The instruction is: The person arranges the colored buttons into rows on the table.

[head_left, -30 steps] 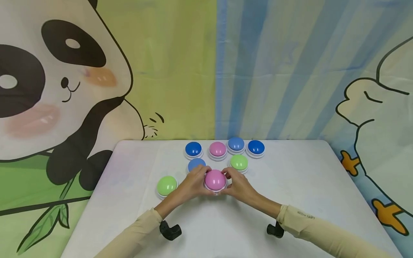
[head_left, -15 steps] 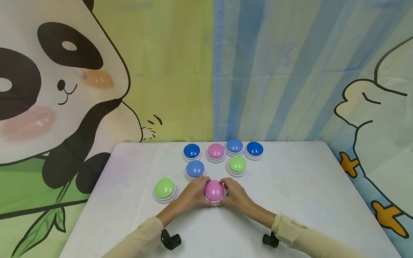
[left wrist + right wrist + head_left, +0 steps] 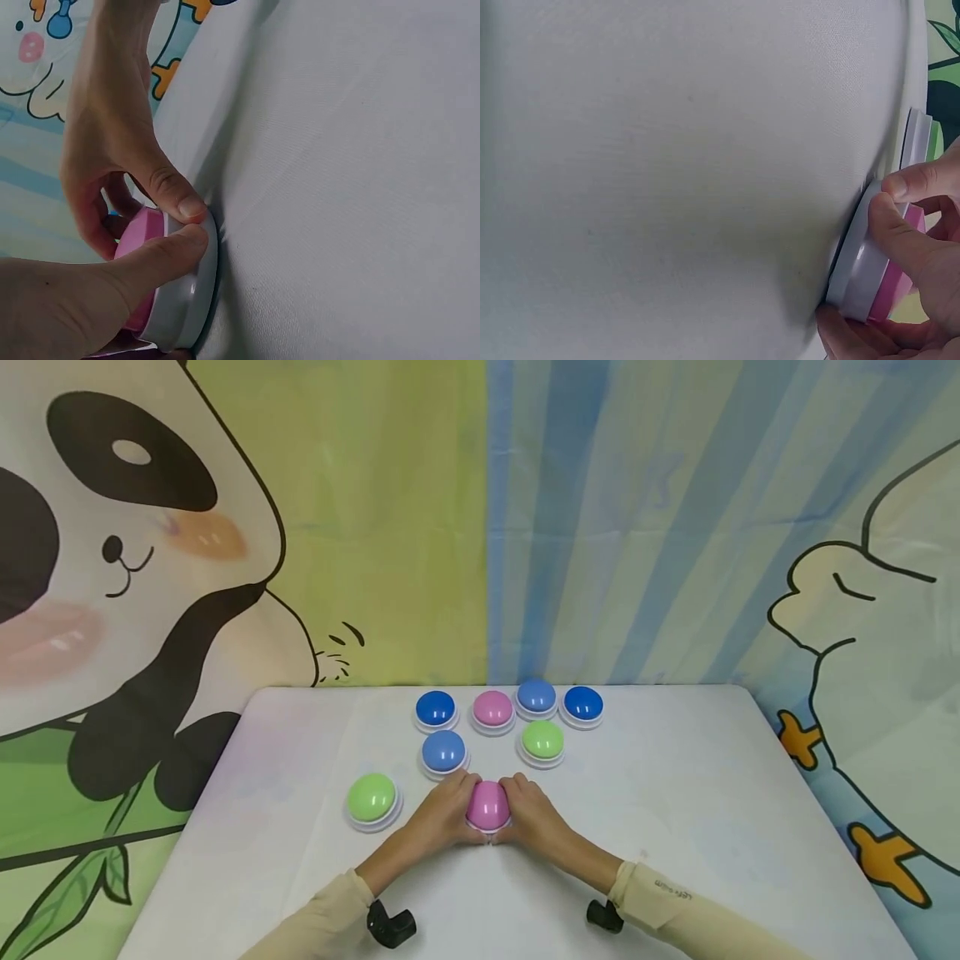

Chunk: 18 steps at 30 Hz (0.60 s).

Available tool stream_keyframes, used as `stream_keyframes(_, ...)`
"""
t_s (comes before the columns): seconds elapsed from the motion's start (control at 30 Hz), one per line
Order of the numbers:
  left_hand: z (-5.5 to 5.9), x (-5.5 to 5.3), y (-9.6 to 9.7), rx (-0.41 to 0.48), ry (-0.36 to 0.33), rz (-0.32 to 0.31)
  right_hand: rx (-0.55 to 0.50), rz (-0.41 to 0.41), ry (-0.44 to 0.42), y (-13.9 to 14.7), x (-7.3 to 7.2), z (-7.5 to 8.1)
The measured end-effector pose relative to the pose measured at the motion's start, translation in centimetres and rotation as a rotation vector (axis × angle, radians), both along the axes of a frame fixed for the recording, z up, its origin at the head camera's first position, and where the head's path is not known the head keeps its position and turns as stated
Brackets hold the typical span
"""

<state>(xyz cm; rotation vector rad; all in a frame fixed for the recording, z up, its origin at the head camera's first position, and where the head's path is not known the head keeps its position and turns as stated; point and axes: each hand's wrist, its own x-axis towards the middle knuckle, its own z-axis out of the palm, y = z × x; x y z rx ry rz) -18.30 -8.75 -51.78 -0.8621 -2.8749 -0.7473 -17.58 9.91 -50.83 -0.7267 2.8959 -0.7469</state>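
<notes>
A pink-domed push button (image 3: 487,806) with a round white base is between both hands, near the middle of the table. From its left side the left hand (image 3: 446,812) grips it, and from the right the right hand (image 3: 535,812) does the same. In the left wrist view, both thumbs press the white base (image 3: 178,300), their tips almost meeting at its near side. Other fingers reach round the far side, partly hidden. The base (image 3: 855,277) sits at the table surface in the right wrist view; whether it fully touches cannot be told.
Beyond the hands stand a light blue button (image 3: 443,751), a green button (image 3: 542,739) and a back row with a pink button (image 3: 492,708) and several blue ones. Another green button (image 3: 371,797) is left of the left hand. The white table (image 3: 675,793) meets printed curtains.
Both hands have brought the pink push button lower or nearer the person, away from the other buttons. The light blue button behind the left hand shows more fully. The head view has shifted slightly.
</notes>
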Motion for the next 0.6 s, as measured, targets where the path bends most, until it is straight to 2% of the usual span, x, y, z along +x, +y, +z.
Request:
stream_keyframes(0.1,0.02,0.10,0.10,-0.008,0.003,-0.003,0.022,-0.006,-0.004,-0.03,0.01,0.05)
stream_keyframes(0.3,-0.16,0.33,-0.04,-0.031,-0.047,-0.014,0.060,-0.009,-0.006,-0.18,0.21,-0.08)
stream_keyframes(0.47,0.13,-0.09,-0.21,-0.076,-0.067,-0.004,0.084,0.005,-0.037,-0.63,-0.15,0.20)
stream_keyframes(0.6,0.35,-0.58,0.02,-0.092,-0.073,-0.022,0.106,-0.003,-0.039,-0.62,-0.46,0.59)
